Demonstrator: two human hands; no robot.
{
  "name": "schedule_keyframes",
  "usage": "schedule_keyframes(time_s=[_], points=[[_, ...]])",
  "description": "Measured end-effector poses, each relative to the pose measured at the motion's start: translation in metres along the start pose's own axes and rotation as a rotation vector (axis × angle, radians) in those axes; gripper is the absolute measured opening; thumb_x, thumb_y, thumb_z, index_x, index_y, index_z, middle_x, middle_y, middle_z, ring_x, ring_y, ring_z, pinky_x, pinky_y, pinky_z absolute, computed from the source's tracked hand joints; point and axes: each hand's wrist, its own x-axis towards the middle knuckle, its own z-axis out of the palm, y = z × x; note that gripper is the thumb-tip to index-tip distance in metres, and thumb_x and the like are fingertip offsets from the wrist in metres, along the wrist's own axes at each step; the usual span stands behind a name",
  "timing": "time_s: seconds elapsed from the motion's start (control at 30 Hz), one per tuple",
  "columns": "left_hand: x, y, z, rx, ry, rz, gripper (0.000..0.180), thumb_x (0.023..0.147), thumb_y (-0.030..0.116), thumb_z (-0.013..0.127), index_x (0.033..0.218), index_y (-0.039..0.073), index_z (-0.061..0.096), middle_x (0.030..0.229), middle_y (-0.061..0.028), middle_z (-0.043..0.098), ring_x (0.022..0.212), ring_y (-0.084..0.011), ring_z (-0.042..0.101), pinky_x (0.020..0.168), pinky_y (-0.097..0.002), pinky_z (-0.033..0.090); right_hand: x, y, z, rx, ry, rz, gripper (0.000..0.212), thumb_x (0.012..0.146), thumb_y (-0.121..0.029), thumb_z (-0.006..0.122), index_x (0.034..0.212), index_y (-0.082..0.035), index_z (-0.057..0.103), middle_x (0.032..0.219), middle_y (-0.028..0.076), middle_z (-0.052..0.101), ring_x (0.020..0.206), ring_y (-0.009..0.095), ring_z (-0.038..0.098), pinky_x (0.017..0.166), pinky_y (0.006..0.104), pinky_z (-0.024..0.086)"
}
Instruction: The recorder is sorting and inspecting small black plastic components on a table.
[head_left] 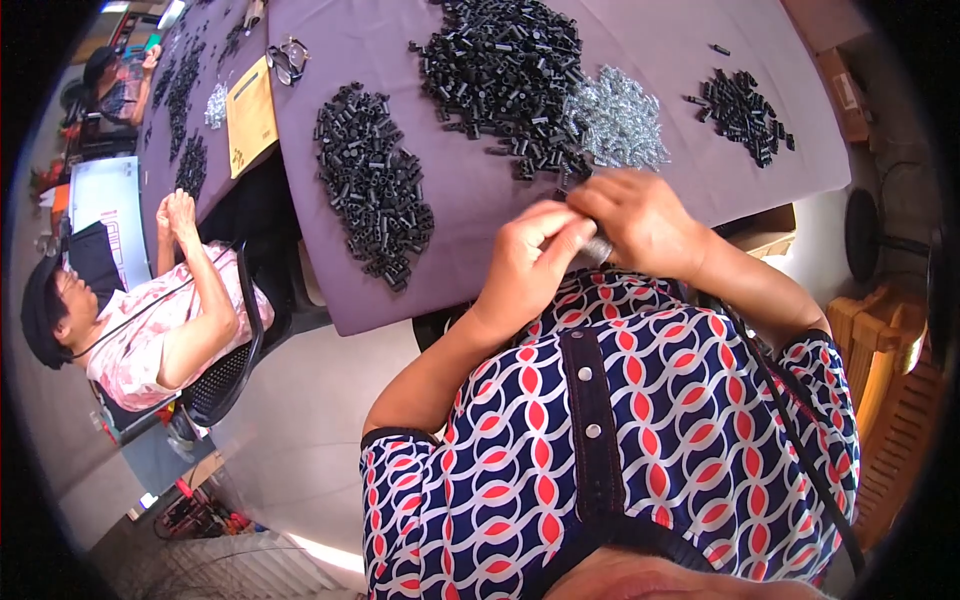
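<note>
My left hand point(538, 258) is closed, thumb and fingers pinched together at the table's near edge. My right hand point(643, 222) meets it there with curled fingers, slightly smeared by motion. Whatever they hold between them is too small and hidden to name. A grey wrap point(598, 249) shows on a finger between the hands. Just beyond them lies a big heap of short black plastic tubes point(505, 75), touching a pile of small shiny metal springs point(620, 118). To the left is a long pile of black tube pieces point(370, 180); a smaller black pile point(745, 112) lies to the right.
A purple cloth covers the table point(300, 220). Eyeglasses point(289, 60) and a yellow envelope point(251, 118) lie to the left. A co-worker point(170, 310) sits there on a black chair, hands raised together; another person is farther back. Wooden furniture point(880, 370) stands at right.
</note>
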Motion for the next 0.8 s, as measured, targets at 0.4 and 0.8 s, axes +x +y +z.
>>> schedule_keyframes(time_s=[0.4, 0.8], points=[[0.040, -0.033, -0.050, 0.851, 0.239, 0.187, 0.025, 0.090, 0.012, 0.069, 0.113, 0.004, 0.067, 0.115, -0.0144, 0.060, 0.087, -0.0273, 0.063, 0.081, -0.0373, 0.052, -0.057, 0.093, -0.053, -0.570, 0.249, 0.574, 0.065, 0.081, -0.017, 0.077, 0.141, -0.007, 0.052, 0.147, 0.013, 0.048, 0.143, 0.038, 0.035, 0.119, 0.0458, 0.030], [0.044, -0.033, -0.056, 0.903, 0.231, 0.188, 0.019, 0.086, 0.005, 0.069, 0.104, 0.004, 0.068, 0.096, -0.0117, 0.063, 0.082, -0.0264, 0.063, 0.075, -0.0370, 0.053, -0.003, 0.022, -0.006, -0.070, -0.003, 0.058, 0.058, 0.056, -0.003, 0.068, 0.114, -0.007, 0.072, 0.154, 0.015, 0.041, 0.150, 0.041, 0.024, 0.118, 0.0615, 0.027]])
